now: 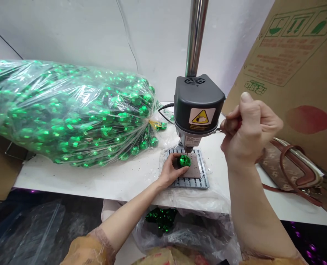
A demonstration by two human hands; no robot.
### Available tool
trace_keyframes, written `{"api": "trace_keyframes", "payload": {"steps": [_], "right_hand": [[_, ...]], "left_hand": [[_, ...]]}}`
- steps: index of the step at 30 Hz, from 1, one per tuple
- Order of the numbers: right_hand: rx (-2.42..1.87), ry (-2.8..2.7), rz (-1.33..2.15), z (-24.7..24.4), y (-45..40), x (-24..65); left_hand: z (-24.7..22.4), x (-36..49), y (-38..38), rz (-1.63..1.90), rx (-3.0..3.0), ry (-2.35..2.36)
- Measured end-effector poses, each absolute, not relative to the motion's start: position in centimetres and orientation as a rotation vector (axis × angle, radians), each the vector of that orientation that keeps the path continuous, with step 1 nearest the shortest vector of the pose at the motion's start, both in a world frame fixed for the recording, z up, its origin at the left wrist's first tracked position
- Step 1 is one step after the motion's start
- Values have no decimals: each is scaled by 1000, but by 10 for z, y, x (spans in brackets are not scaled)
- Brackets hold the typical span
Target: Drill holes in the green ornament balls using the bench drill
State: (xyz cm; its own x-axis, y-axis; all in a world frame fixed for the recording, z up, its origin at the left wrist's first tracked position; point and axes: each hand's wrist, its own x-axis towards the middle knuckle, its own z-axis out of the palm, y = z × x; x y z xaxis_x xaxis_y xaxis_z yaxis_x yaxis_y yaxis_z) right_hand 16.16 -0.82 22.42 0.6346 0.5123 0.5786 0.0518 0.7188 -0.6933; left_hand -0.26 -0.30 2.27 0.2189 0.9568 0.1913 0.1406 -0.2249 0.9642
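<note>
Your left hand (170, 171) is pinching a shiny green faceted ball (184, 161) under the bit (186, 151) of the drill press (199, 95), while your right hand (247, 127) is gripping its mostly hidden lever (219, 130). A yellow triangle label (202, 116) is picturing a hand; the carton (284, 95) is bearing green symbols and red print, too blurred to read.

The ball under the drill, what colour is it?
The ball is shiny green; it shows in the head view, held by the left hand.

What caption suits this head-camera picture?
Left hand holding a green ball under a drill, right hand gripping its lever, full bag nearby.
</note>
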Motion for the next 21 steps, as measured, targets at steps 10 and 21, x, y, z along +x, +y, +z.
{"api": "trace_keyframes", "payload": {"steps": [10, 21], "right_hand": [[-747, -872, 286, 224, -8, 164], [-698, -859, 258, 223, -6, 163]], "left_hand": [[-18, -82, -138, 852, 2845, 671], [27, -62, -2, 901, 2301, 996]]}}
